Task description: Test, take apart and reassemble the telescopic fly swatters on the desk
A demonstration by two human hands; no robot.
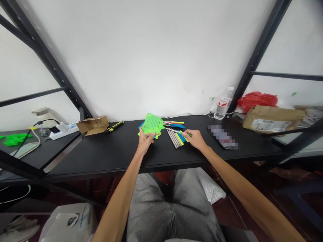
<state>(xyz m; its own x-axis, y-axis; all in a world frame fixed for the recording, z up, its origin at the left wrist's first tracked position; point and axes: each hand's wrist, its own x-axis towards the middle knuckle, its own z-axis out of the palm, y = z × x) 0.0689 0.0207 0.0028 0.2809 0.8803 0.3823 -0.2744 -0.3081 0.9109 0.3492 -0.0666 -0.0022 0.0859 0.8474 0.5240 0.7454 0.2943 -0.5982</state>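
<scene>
A bright green fly swatter (152, 123) with a mesh, hand-shaped head is held above the black desk. My left hand (145, 140) is closed on the lower edge of its head, thumb on top. Around the swatter's green grip, at the end of a thin metal rod, my right hand (194, 138) is wrapped. Other swatter heads, blue and yellow-green, lie partly hidden beneath the green one. Just left of my right hand lies a row of metal rods (173, 139) with yellow and blue grips. Behind the rod, more coloured handles (176, 125) point right.
An open cardboard box (93, 126) and a yellow-black utility knife (116, 126) lie left on the desk (101, 154). To the right are a water bottle (223, 106), a blurred-out flat object (222, 137) and a taped parcel (272, 120). Black shelf posts flank both sides.
</scene>
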